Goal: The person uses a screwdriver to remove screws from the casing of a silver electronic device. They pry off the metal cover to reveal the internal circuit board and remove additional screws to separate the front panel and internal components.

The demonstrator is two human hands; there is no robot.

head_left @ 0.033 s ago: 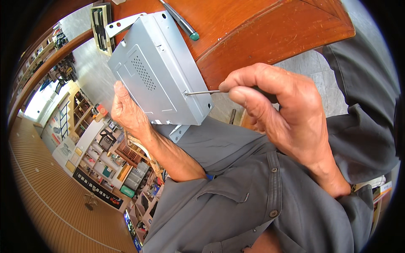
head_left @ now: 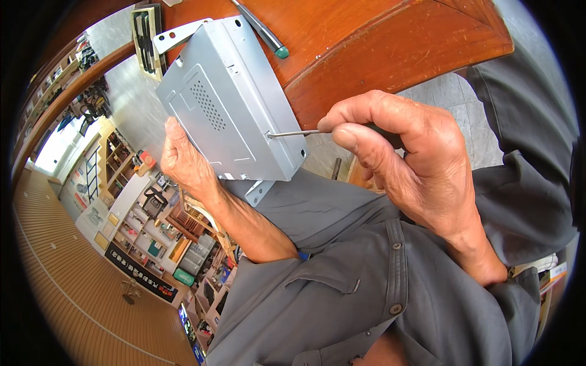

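Observation:
A grey sheet-metal box (head_left: 201, 116), with a patch of small round vent holes, is held tilted against the table edge. My left hand (head_left: 189, 161) grips its lower left edge, the thumb along the rim and the other fingers mostly out of sight. In my right hand (head_left: 409, 152), thumb and forefinger are closed on a screwdriver (head_left: 299, 133). Only its thin metal shaft shows, since the handle is hidden in the palm. The shaft's tip meets a small notch or hole in the box's right side, near the lower corner. Flat metal brackets (head_left: 259, 193) stick out from the box's ends.
A second screwdriver (head_left: 265, 33) with a green end lies on the reddish wooden table (head_left: 378, 55) beyond the box. At the back left is a holder with dark slots (head_left: 146, 39). My grey-clad legs (head_left: 513, 116) are at the right. Cluttered shelves (head_left: 165, 238) fill the left.
My right hand's thumb and fingers have shifted very slightly around the screwdriver. The box and my left hand look the same.

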